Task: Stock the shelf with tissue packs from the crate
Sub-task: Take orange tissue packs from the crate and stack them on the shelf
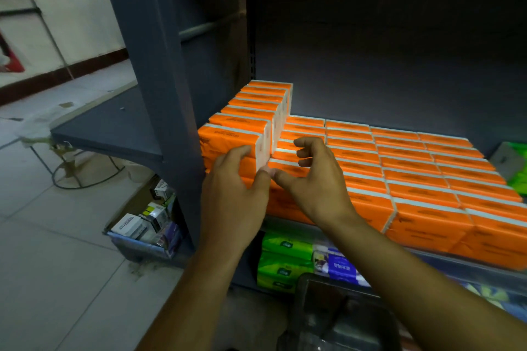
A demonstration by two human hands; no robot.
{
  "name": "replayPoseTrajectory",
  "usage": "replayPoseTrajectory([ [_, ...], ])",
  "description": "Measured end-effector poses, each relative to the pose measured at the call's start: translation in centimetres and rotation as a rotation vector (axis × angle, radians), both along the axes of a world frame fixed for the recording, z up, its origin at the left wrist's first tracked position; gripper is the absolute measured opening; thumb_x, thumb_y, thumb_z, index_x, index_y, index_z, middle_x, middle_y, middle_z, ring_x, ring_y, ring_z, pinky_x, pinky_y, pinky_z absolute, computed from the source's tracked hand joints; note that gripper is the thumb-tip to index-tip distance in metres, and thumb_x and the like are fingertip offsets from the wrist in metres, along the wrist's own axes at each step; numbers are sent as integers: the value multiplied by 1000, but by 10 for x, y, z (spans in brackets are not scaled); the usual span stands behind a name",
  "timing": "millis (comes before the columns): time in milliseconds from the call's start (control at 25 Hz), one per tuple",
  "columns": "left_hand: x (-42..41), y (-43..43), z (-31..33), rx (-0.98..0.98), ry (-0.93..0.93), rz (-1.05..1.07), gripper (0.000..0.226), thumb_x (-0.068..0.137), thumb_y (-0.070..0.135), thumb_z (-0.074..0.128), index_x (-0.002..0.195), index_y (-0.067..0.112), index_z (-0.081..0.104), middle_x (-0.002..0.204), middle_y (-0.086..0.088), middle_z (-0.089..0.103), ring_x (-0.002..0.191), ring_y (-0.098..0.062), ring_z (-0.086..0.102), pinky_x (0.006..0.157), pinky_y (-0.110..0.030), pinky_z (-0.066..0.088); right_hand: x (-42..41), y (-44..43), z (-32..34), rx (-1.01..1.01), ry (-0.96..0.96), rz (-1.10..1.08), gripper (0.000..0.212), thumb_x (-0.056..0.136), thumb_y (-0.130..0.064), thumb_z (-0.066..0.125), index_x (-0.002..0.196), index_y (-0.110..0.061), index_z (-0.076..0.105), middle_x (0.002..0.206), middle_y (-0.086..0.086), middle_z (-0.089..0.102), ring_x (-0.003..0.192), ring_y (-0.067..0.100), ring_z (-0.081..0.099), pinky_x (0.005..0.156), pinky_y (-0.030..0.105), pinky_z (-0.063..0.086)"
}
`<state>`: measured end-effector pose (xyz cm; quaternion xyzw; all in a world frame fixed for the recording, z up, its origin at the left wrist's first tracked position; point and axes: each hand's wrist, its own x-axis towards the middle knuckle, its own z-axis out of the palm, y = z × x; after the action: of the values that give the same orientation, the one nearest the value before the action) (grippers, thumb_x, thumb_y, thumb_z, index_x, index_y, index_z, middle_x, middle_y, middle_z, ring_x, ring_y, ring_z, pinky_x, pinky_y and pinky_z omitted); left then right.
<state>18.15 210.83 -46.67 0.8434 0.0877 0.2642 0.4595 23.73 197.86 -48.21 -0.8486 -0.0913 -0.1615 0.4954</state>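
Note:
Orange tissue packs [413, 177] cover the dark shelf [399, 65] in a flat layer of several rows. At the left end a second tier of orange packs [256, 111] stands in a row running back to the shelf wall. My left hand [233, 191] presses its fingers on the front face of the nearest upper pack [228, 137], thumb at its white end. My right hand [316, 179] hovers beside it over the lower layer, fingers loosely curled, its thumb meeting my left thumb. A dark crate [342, 316] sits below my arms; its contents are unclear.
A grey shelf upright [159, 65] stands just left of the stack. Green packs [285, 251] and blue-white packs [339, 265] fill the lower shelf. More green packs [519, 168] and a grey box [509, 159] sit at the right. A bin of small boxes [142, 228] rests on the floor.

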Motion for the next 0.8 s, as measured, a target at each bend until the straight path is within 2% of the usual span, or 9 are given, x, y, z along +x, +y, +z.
replayPoseTrajectory([
  [80,-4,-17,2,13,-15,-74,42,85,30,69,127,27,61,123,5,65,110,-16,60,92,-32,47,-12,-23,-3,15,7,3,60,73,-37,83,123,-28,51,115,-4,56,101,9,56,82,23,47],
  [240,-16,-67,0,-14,-39,-256,47,79,43,66,124,31,62,124,13,64,116,-4,57,96,-35,50,-44,-89,-6,9,6,-63,55,74,-35,82,122,-27,55,112,-5,59,98,7,57,76,13,43],
  [360,-32,-115,-15,1,5,-402,47,78,44,64,123,29,61,123,13,63,114,-4,58,96,-36,51,-78,-142,-16,-11,11,-120,49,76,-32,82,119,-24,58,109,-6,60,98,8,58,78,16,45],
  [480,-50,-156,-46,75,106,-542,46,83,40,69,126,29,60,127,11,62,118,-7,56,98,-37,49,-115,-195,-41,-13,37,-220,46,76,-26,83,115,-25,58,106,-3,62,97,12,60,84,26,48],
  [640,-73,-190,-95,165,265,-636,43,84,33,72,125,25,61,126,6,65,117,-10,59,101,-33,47,-159,-254,-84,14,196,-384,42,77,-26,82,110,-29,56,108,-5,62,99,12,60,86,29,49],
  [800,-81,-202,-129,215,403,-678,45,86,31,71,129,24,58,130,6,61,122,-10,55,98,-22,41,-181,-283,-126,16,382,-417,44,79,-26,80,117,-26,57,110,-8,61,102,8,58,88,24,47],
])
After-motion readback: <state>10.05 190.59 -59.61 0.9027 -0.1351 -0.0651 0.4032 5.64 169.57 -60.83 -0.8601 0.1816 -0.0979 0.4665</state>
